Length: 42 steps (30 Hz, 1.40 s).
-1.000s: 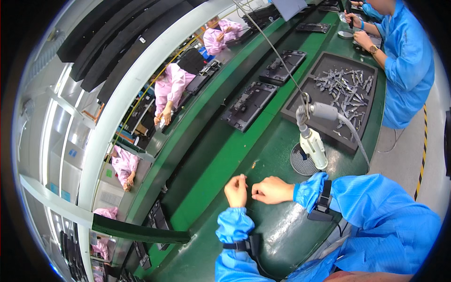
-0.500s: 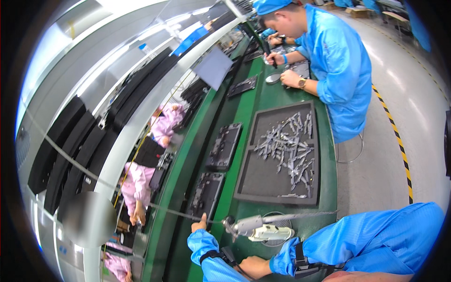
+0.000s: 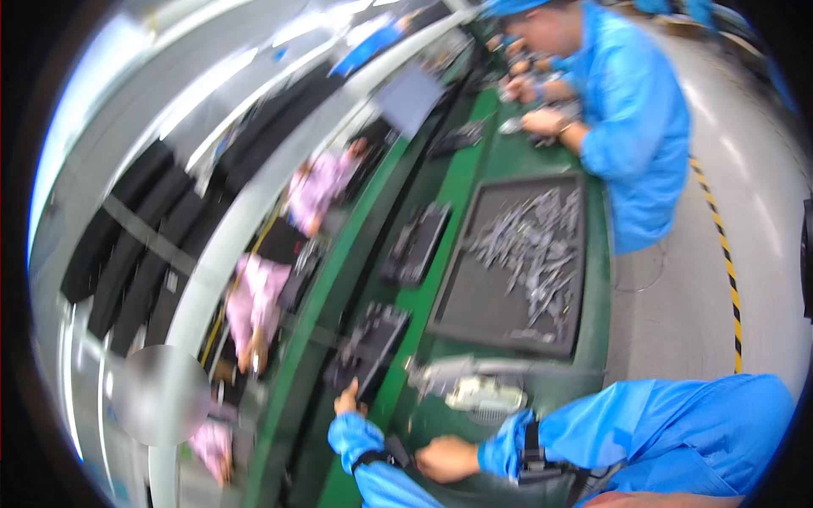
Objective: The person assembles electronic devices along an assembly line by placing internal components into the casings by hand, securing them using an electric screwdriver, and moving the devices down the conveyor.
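Ahead of me on the green bench lies a black rectangular device housing [image 3: 373, 340] with parts fitted inside. At its near end is my left hand [image 3: 347, 400], with the fingers closed on the edge. To the right of that wrist, low over the bench, is my right hand [image 3: 447, 459]. Its fingers are curled, and whatever they hold, if anything, is hidden. Beyond my hands lies a pale powered screwdriver-like tool [image 3: 487, 394], blurred. Farther along the bench sits a second black housing [image 3: 417, 244].
A dark foam tray [image 3: 474, 326] holds several slim silver-grey metal parts [image 3: 542, 254]. Beyond it, a co-worker in blue [image 3: 635, 127] works at the bench. Past a pale frame post [image 3: 216, 279], people in pink [image 3: 258, 296] work to the left. Striped floor tape [image 3: 720, 245] runs at right.
The view has shifted and blurred. The near housing has turned a little clockwise under my left hand. My right hand has moved slightly left and up.
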Tool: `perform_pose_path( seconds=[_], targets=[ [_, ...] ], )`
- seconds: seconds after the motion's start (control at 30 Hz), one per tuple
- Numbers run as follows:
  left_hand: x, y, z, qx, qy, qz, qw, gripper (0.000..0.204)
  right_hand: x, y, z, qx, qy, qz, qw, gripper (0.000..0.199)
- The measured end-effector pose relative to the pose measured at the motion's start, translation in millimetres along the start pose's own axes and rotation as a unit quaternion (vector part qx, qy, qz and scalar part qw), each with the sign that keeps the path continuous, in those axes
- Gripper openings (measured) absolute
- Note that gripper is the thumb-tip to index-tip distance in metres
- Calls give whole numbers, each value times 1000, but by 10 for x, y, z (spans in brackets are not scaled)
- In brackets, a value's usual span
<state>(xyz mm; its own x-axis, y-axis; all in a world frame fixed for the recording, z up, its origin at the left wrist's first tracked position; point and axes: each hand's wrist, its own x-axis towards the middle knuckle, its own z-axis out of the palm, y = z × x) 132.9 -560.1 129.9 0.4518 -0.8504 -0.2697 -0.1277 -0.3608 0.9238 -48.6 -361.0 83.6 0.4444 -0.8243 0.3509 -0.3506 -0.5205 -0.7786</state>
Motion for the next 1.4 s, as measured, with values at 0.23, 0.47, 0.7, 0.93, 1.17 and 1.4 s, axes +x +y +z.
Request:
perform_pose_path(
  seconds=[0.23, 0.47, 0.7, 0.93, 1.17, 1.4],
  targets=[
    [-1239, -478, -725, -72, 28, -70, 994, 43, 97, 267, -69, 170, 75, 40, 982, 25],
    [-2986, -1283, -427, -285, -5, -68, 956, 30, -1, 18, -313, 292, -40, 214, 931, 78],
    [-3786, -1334, -310, -115, -392, -67, 910, 28, -344, 208, -567, 121, -85, 102, 984, 63],
    [-3219, -1345, -899, 350, 130, 510, 775, 16, -376, -102, -847, -142, 55, -123, 981, 35],
    [-2907, -1501, -1029, 122, 145, 321, 928, 11, -296, -286, -793, -113, -210, -159, 958, 24],
    [-3154, -1378, -964, 146, 47, 340, 928, 7, -239, -291, -749, 90, -281, 27, 955, 13]
  ],
)
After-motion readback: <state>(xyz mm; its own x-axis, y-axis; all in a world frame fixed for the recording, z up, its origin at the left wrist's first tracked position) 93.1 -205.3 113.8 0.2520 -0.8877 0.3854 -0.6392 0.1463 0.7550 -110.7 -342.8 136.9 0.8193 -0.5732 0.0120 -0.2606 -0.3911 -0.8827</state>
